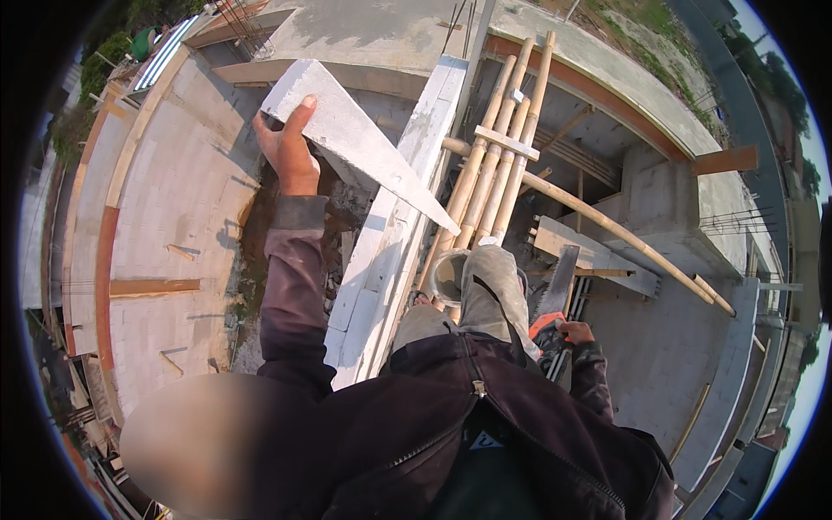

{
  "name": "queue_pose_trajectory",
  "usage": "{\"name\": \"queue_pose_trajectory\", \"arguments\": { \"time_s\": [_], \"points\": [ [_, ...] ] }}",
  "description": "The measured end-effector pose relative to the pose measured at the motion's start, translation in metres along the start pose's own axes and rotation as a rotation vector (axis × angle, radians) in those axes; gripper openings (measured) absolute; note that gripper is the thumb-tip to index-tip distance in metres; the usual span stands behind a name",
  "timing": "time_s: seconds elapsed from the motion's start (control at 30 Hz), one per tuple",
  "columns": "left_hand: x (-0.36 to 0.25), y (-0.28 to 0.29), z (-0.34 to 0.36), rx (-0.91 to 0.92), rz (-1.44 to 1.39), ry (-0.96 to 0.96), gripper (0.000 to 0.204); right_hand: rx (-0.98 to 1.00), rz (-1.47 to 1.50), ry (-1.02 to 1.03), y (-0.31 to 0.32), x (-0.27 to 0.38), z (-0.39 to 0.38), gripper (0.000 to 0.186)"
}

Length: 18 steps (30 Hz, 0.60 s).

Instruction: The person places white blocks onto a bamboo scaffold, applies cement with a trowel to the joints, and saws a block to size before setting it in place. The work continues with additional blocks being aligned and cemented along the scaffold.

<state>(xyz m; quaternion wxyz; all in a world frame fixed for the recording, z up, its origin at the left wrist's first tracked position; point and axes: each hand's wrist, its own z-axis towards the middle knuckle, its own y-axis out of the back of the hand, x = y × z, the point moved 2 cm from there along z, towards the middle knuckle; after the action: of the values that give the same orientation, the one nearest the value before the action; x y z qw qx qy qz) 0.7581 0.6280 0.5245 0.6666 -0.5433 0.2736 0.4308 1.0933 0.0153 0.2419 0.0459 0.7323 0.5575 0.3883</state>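
Holding up a long white block, the person's left hand grips its wide end, with the thumb on the face we can see and the fingers bent around the edge — just wide enough to fit it. The block slants across the top of the white wall, and its thin end points at the bamboo poles on the other side. It is up in front of the person, and it is hard to tell if any part of it touches the wall. Down by the person's right leg, the right hand looks curled tight around the grip of a saw, whose toothed blade points up and away from the block. A bucket sits by the knees. As for how far things are, the wall looks partly done: its blocks lie in a line, end to end. The block in the hand is not set in that line. It narrows to a tip, so maybe it has been cut, but the picture cannot prove that — and it does not show how much more wall is left to build.
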Motion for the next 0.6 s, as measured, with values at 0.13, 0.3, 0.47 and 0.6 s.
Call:
{"name": "queue_pose_trajectory", "arguments": {
  "time_s": [0.13,0.3,0.47,0.6],
  "points": [
    [0.049,-0.002,0.044,-0.070,-0.054,0.061,0.077,0.011,-0.054,0.204,0.025,0.046,0.029,0.024],
    [0.148,0.001,0.087,-0.272,0.052,0.320,0.091,0.009,0.052,0.078,0.046,0.126,0.093,0.026],
    [0.263,0.006,0.119,-0.346,0.154,0.435,0.091,0.044,-0.067,0.199,0.046,0.246,0.200,0.030],
    [0.365,0.012,0.136,-0.343,0.223,0.479,0.073,0.153,-0.167,0.154,0.041,0.322,0.297,0.042]
  ]
}}
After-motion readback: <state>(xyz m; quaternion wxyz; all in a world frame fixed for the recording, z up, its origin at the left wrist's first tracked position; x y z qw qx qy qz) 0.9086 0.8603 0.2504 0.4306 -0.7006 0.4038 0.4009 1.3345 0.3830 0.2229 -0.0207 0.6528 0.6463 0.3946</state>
